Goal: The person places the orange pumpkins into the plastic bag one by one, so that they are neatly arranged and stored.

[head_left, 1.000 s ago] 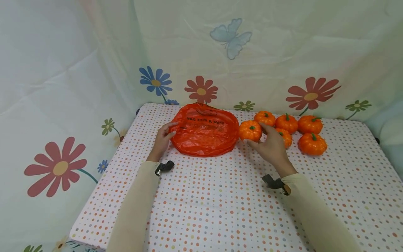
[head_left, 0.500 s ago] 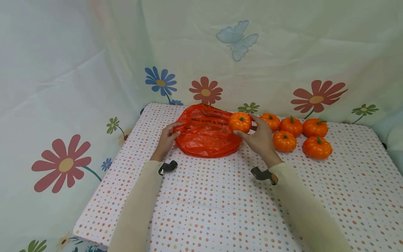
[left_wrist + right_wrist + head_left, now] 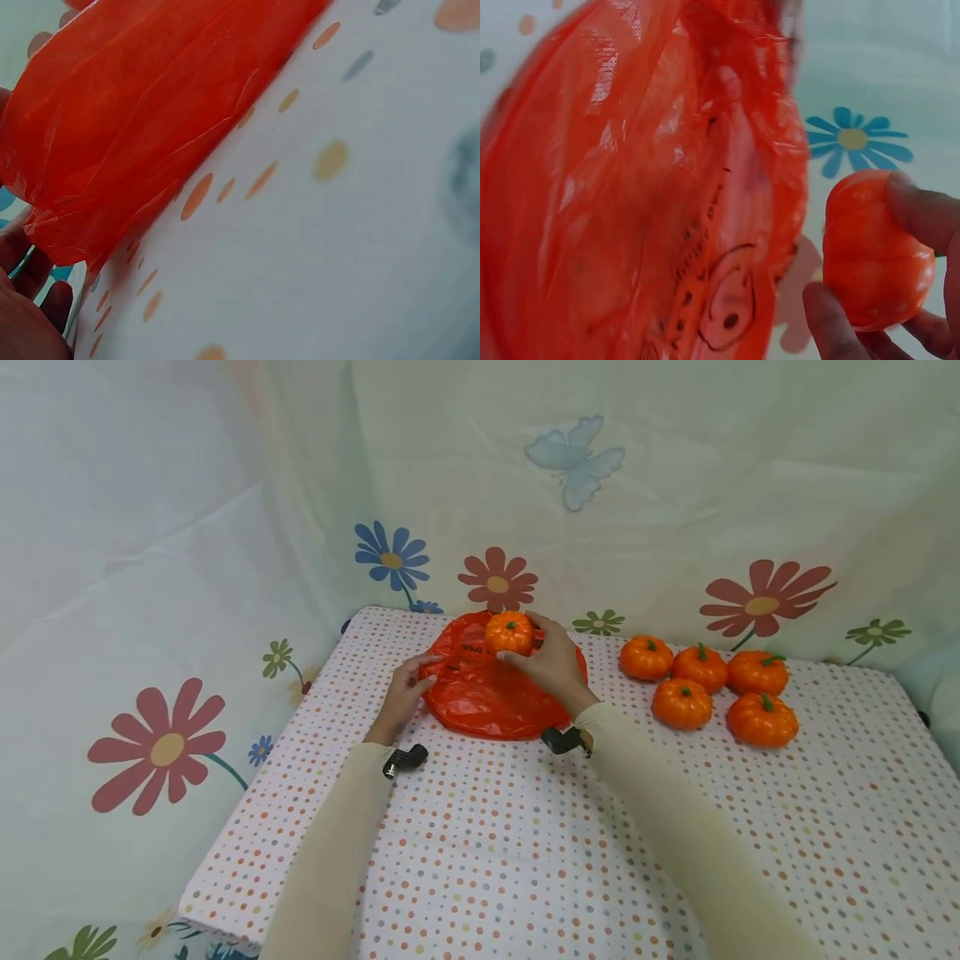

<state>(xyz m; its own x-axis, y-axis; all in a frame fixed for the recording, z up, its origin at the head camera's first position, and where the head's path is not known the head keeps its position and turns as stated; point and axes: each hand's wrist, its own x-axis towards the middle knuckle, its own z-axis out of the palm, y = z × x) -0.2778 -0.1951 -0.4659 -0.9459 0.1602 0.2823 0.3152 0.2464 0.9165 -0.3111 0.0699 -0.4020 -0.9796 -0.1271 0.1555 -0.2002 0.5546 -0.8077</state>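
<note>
My right hand (image 3: 551, 662) pinches a small orange pumpkin (image 3: 510, 632) between thumb and fingers, over the back part of the red plastic bag (image 3: 487, 697). The right wrist view has this pumpkin (image 3: 877, 251) at right, with the bag (image 3: 615, 195) beside and below it. At the bag's left edge, my left hand (image 3: 401, 697) holds the plastic with spread, bent fingers. Up close in the left wrist view, the bag (image 3: 135, 112) hides part of that hand (image 3: 30, 307).
Several more pumpkins stand at the back right, one of them (image 3: 762, 721) nearest the right side. A dotted cloth (image 3: 480, 860) covers the table, and a flowered curtain (image 3: 645, 527) hangs behind its back edge.
My right hand has carried the pumpkin leftward, from beside the bag's right edge to above its back part. The left hand keeps its place at the bag. The head view has shifted slightly.
</note>
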